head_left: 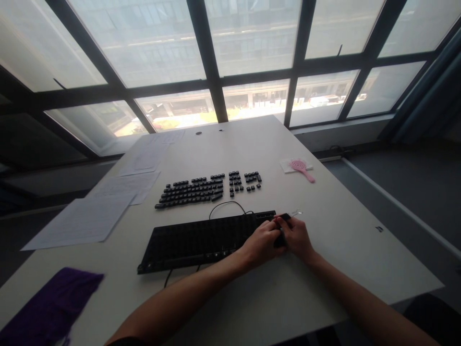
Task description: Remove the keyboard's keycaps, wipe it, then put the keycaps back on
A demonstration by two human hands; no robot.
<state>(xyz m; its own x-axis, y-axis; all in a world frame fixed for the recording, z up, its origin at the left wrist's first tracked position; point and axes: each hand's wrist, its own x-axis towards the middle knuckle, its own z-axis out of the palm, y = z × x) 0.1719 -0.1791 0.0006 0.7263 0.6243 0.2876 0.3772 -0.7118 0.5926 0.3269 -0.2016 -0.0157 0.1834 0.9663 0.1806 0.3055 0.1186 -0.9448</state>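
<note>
A black keyboard body (194,242) with its keycaps off lies on the white table (345,250), its cable looping behind it. Removed black keycaps (201,188) sit in rows farther back. My left hand (262,242) and my right hand (296,236) meet at the keyboard's right end, fingers curled around a small dark object (282,237), probably a keycap or a puller; which hand grips it is unclear. A small clear item (296,212) lies just beyond my right hand.
A pink round brush (301,167) rests on a white wipe at the back right. Paper sheets (86,218) cover the left side. A purple cloth (50,305) lies at the near left corner. Large windows stand behind the table.
</note>
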